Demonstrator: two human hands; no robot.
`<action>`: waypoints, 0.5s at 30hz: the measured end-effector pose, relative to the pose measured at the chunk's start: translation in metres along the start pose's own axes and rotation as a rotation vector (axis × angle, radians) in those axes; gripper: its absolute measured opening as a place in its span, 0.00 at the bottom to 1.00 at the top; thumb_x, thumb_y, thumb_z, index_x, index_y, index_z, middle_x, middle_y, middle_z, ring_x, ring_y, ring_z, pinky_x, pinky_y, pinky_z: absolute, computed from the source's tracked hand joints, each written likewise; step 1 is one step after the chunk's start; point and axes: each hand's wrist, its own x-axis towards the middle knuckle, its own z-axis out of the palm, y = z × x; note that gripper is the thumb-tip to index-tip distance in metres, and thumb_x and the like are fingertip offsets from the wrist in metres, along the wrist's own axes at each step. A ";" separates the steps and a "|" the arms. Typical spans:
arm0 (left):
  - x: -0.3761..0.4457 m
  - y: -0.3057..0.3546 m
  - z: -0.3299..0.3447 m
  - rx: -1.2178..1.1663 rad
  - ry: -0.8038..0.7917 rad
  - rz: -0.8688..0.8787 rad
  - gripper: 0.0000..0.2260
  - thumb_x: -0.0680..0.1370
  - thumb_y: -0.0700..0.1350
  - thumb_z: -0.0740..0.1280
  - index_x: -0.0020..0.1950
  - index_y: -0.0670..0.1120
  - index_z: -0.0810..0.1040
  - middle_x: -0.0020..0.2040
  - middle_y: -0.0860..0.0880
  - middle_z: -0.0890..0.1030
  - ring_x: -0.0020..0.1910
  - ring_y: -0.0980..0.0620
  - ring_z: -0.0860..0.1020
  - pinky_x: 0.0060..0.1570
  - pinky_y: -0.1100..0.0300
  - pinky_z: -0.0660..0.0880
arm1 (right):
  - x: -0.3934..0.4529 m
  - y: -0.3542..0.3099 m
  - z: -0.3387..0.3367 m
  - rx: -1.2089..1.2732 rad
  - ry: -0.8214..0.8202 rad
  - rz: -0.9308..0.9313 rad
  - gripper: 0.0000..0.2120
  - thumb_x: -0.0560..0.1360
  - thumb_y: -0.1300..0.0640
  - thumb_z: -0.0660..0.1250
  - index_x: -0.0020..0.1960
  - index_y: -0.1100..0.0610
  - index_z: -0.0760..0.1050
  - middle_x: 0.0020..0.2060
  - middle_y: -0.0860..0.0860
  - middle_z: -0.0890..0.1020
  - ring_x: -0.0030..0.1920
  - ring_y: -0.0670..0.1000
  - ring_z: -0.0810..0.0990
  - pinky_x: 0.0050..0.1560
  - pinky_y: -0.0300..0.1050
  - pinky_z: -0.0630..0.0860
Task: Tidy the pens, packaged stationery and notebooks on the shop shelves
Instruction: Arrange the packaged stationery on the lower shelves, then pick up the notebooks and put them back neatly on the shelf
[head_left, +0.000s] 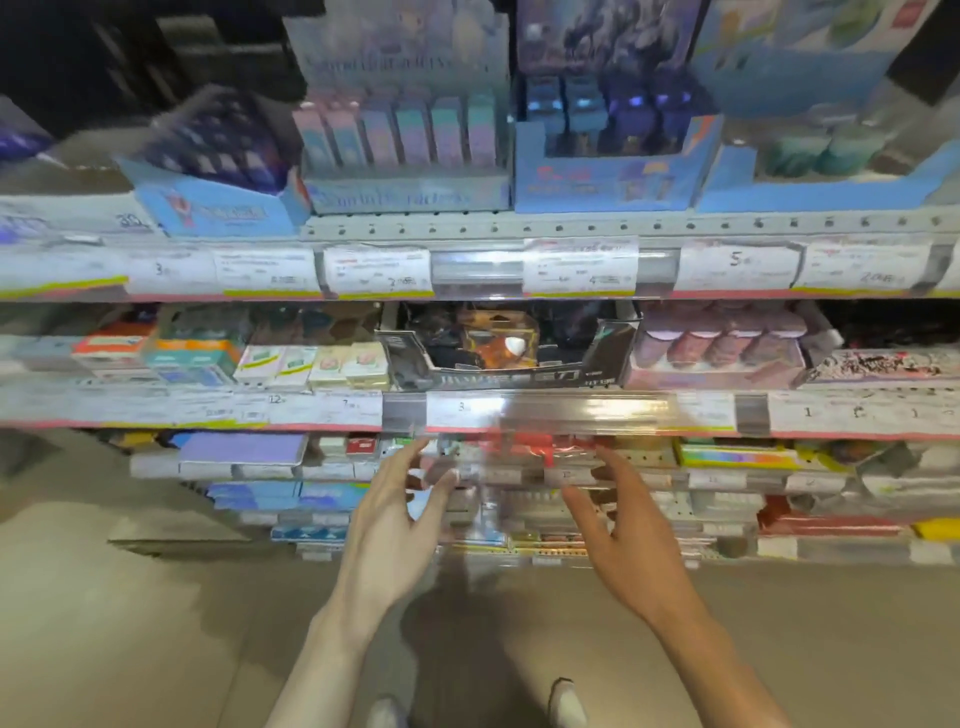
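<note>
Overhead shop light is falling evenly on the middle of the view, leaving the top left corner dark. Glare is streaking across the clear price strip (524, 410) on the second shelf, washing out its labels. Motion blur is smearing nearly everything: print on the display boxes (405, 197) is reading as illegible, and the lower shelves (727, 467) are dissolving into colour bands. Wide-angle distortion is bowing the shelf edges downward toward both sides. The left hand (395, 519) and right hand (623, 530) are showing soft outlines, and a dim shadow is lying on the floor (130, 623) between the forearms.
</note>
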 end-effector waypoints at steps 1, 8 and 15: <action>0.003 -0.007 -0.007 -0.011 -0.005 0.003 0.18 0.79 0.59 0.63 0.68 0.59 0.70 0.58 0.60 0.78 0.55 0.57 0.79 0.54 0.56 0.77 | -0.002 -0.007 0.008 -0.009 0.016 0.011 0.31 0.78 0.37 0.61 0.77 0.47 0.61 0.71 0.47 0.73 0.64 0.48 0.77 0.61 0.51 0.78; 0.020 -0.081 -0.090 -0.105 -0.112 0.004 0.13 0.79 0.58 0.64 0.62 0.66 0.69 0.54 0.65 0.78 0.49 0.65 0.79 0.49 0.63 0.75 | -0.029 -0.082 0.093 -0.060 0.114 0.091 0.27 0.78 0.37 0.61 0.74 0.45 0.63 0.65 0.47 0.77 0.56 0.49 0.80 0.57 0.54 0.79; 0.025 -0.168 -0.166 -0.247 -0.121 -0.063 0.16 0.80 0.53 0.65 0.68 0.60 0.71 0.56 0.63 0.79 0.51 0.63 0.79 0.52 0.56 0.78 | -0.053 -0.153 0.167 -0.101 0.070 0.139 0.32 0.76 0.29 0.55 0.73 0.47 0.67 0.64 0.45 0.78 0.61 0.48 0.79 0.61 0.54 0.77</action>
